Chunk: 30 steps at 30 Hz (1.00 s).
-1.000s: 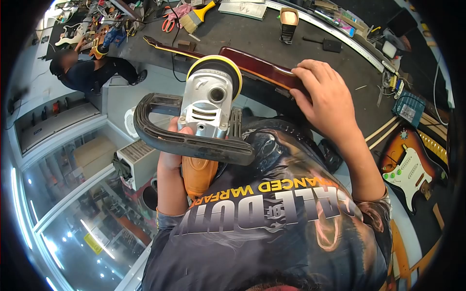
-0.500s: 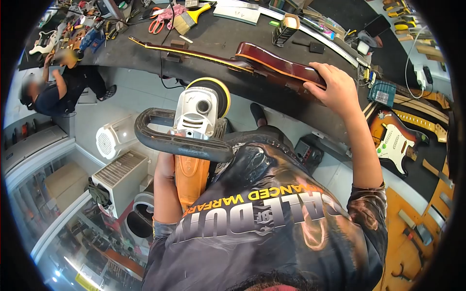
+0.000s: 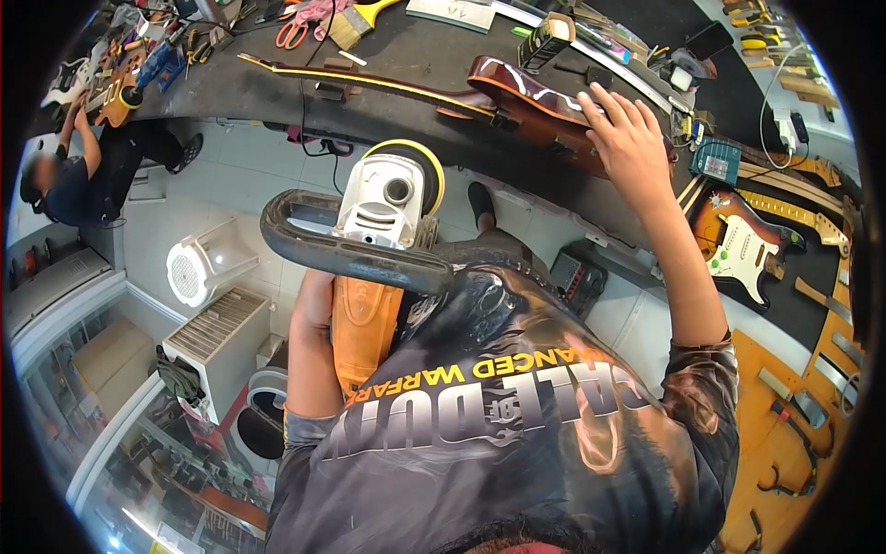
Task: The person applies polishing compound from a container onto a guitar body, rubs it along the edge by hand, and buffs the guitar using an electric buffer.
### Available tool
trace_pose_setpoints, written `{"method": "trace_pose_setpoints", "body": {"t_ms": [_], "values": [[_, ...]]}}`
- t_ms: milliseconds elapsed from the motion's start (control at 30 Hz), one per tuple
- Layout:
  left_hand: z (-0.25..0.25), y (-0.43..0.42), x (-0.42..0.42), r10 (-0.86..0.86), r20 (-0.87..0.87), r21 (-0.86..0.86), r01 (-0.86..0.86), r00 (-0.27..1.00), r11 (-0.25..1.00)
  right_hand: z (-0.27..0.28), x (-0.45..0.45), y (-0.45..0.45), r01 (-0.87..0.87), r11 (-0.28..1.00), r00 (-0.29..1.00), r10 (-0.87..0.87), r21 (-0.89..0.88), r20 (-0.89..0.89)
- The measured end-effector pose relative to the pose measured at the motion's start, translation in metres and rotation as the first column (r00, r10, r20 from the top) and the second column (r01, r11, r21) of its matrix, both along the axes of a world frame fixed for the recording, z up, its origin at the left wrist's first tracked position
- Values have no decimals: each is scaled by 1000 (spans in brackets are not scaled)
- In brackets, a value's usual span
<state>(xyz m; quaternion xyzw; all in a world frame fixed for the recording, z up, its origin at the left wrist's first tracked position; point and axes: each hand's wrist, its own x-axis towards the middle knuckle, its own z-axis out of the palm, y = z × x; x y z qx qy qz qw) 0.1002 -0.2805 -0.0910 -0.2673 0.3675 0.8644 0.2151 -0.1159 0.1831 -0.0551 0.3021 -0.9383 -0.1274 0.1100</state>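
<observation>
An orange and silver polisher (image 3: 366, 319) with a black loop handle and a yellow-rimmed round pad stands upright before my torso. My left hand (image 3: 319, 284) is closed round its body, the fingers mostly hidden behind the handle and housing. Beyond it, a dark red guitar (image 3: 540, 118) lies on its side along the workbench (image 3: 406, 78), its neck pointing left and a small block under the neck. My right hand (image 3: 629, 129) rests on the right end of the guitar body, fingers spread. The pad is apart from the guitar.
On the bench are a paintbrush (image 3: 355, 28), scissors (image 3: 292, 35) and a small box (image 3: 546, 42). A sunburst guitar body (image 3: 738, 240) lies at right. A person (image 3: 78, 180) works on another guitar at far left. A black cord hangs behind the polisher.
The view has shifted, showing more floor. The polisher now appears farther from the guitar. The guitar body has tilted to show more of its face, and my right hand's fingers have spread.
</observation>
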Motion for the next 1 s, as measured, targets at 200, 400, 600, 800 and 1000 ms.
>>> {"method": "trace_pose_setpoints", "body": {"t_ms": [200,400,600,800,1000], "values": [[-8,-8,5,-27,10,-6,27,1000,1000,10,-6,-3,-235,971,954,239,-44,179],[-14,-12,0,-63,-3,-16,63,998,998,28,-6,-8,123,935,926,12,-333,377],[-17,-8,-14,-145,-18,-26,144,989,989,32,-10,17,182,972,964,-147,-148,221],[-13,26,-46,-225,-60,-44,223,972,974,27,3,16,233,934,948,-156,-270,277],[-17,69,-75,-388,-80,-113,378,918,919,26,10,12,197,929,962,-121,-314,246]]}}
